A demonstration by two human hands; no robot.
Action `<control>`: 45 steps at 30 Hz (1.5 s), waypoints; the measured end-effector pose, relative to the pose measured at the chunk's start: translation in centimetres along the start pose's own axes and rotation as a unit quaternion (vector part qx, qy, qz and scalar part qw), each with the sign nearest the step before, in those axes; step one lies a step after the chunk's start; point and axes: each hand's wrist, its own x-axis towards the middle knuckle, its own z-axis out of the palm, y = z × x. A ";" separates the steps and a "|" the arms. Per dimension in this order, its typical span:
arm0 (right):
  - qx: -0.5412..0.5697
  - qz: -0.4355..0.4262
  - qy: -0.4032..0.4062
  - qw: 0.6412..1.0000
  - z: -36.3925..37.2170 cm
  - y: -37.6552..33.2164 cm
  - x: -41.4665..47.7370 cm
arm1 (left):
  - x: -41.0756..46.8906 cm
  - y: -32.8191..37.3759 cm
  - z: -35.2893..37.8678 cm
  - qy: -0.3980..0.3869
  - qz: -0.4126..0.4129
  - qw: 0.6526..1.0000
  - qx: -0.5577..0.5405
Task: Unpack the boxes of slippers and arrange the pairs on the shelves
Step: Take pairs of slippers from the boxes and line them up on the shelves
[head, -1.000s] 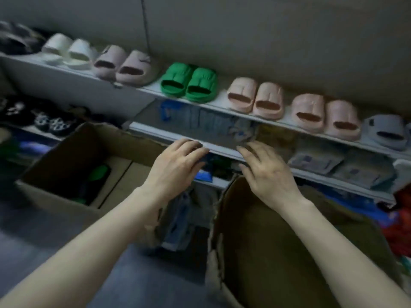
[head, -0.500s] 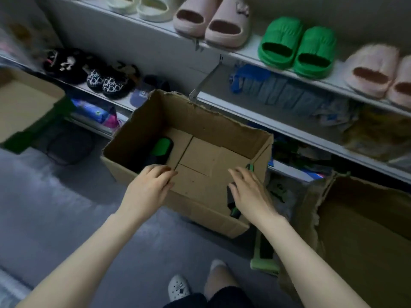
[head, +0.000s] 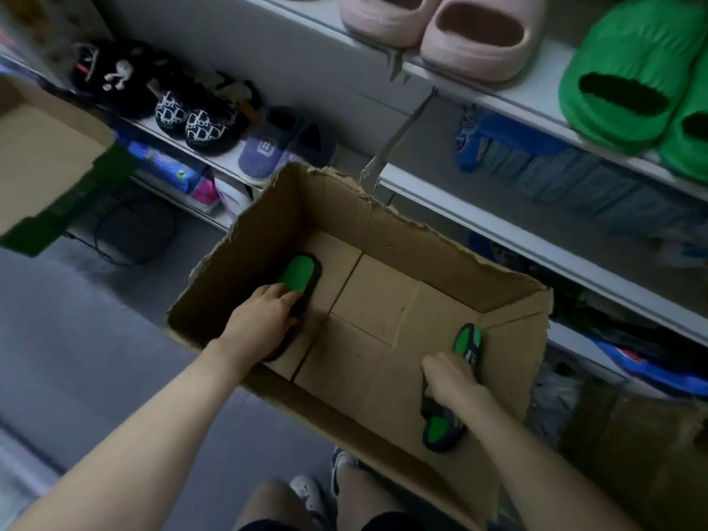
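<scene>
An open cardboard box (head: pixel 402 220) stands on the grey floor below the shelves. Two black slippers with green insoles lie inside it. My left hand (head: pixel 262 318) grips the left slipper (head: pixel 299 274) at the box's left wall. My right hand (head: pixel 454 381) grips the right slipper (head: pixel 465 348), which stands on edge against the right wall. On the top shelf (head: pixel 536 97) sit a pink pair (head: pixel 475 44) and a bright green pair (head: pixel 628 90).
A lower left shelf holds black patterned slippers (head: pixel 195 120) and a purple-blue slipper (head: pixel 268 147). Another carton (head: pixel 42 147) juts in at the left, and a third (head: pixel 632 435) stands at the right. Folded blue items (head: pixel 567 174) fill the middle shelf. My feet (head: pixel 306 492) are below the box.
The view dropped from the shelves to the box. Both hands went from its near rim down inside, and each took hold of a slipper.
</scene>
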 end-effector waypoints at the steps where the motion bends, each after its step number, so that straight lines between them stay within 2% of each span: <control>1: 0.040 -0.004 0.029 0.999 -0.6 0.1 0.3 | 1.2 -0.4 0.3 -0.036 -0.011 0.999 0.010; 5: 0.197 -0.038 0.174 0.964 -2.3 -0.1 2.1 | 5.0 -1.7 2.3 -0.147 -0.033 0.988 0.039; 9: 0.235 -0.044 0.147 0.960 -1.5 -1.6 5.3 | 6.5 -1.8 4.2 -0.171 -0.023 0.980 0.102; 12: 0.255 -0.011 0.157 0.954 -0.1 -1.8 6.5 | 7.1 -1.5 4.2 -0.153 -0.010 0.983 0.097; 16: 0.294 0.032 0.204 0.933 1.0 -1.9 5.4 | 7.4 0.9 3.4 -0.149 0.051 0.987 -0.039; 20: 0.439 0.101 0.162 0.878 1.8 -1.8 4.6 | 7.9 3.1 4.8 -0.091 0.114 0.984 -0.100; 21: 0.469 0.116 0.155 0.862 2.1 -1.7 4.7 | 8.0 3.0 4.9 -0.072 0.108 0.984 -0.119; 23: 0.516 0.142 0.139 0.833 2.4 -1.8 4.9 | 8.1 2.1 5.0 -0.060 0.028 0.978 -0.199; 26: 0.564 0.153 0.105 0.805 2.9 -2.9 5.4 | 7.8 0.7 5.3 -0.131 -0.093 0.943 -0.290; 28: 0.583 0.159 0.105 0.790 3.3 -3.8 5.9 | 7.6 0.5 5.7 -0.190 -0.108 0.917 -0.332; 31: 0.589 0.179 0.107 0.781 3.6 -4.0 6.8 | 7.5 1.3 6.3 -0.193 -0.115 0.912 -0.343; 34: 0.606 0.168 0.124 0.768 3.2 -4.0 6.8 | 7.7 2.2 6.4 -0.191 -0.128 0.878 -0.419; 39: 0.680 0.091 0.162 0.709 2.7 -3.8 5.3 | 7.2 2.6 4.2 -0.168 -0.069 0.885 -0.429; 42: 0.705 0.076 0.193 0.678 1.7 -3.7 3.2 | 6.2 2.4 2.7 -0.161 -0.055 0.861 -0.479; 45: 0.700 0.058 0.232 0.673 1.1 -3.5 0.3 | 4.5 2.3 1.1 -0.155 -0.030 0.840 -0.519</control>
